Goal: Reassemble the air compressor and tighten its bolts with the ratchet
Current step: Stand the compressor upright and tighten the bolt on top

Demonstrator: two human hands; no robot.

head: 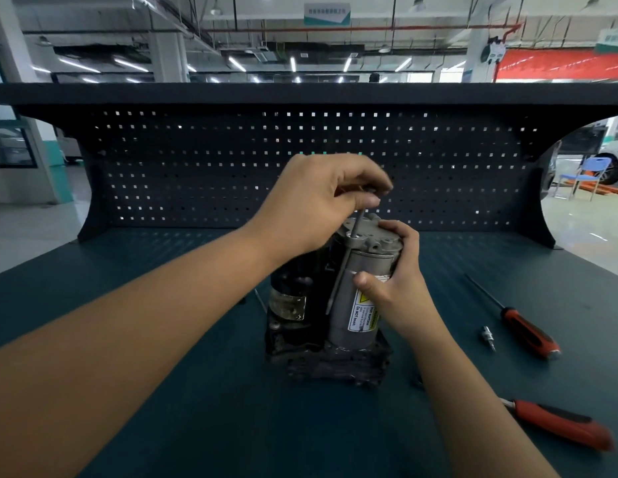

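The compressor (335,305) stands upright at the middle of the bench (197,426): a grey cylinder with a ribbed cap and a warning label, beside a worn black motor, both on a dark base. The right hand (393,288) is wrapped around the cylinder. The left hand (321,205) pinches the head of a long bolt (345,260) running down through the cap's lug. Two red-handled tools (528,331) lie to the right.

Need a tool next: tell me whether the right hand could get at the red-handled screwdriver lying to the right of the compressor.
Probably yes: the screwdriver lies in the open, but the right hand must first let go of the compressor's grey cylinder.
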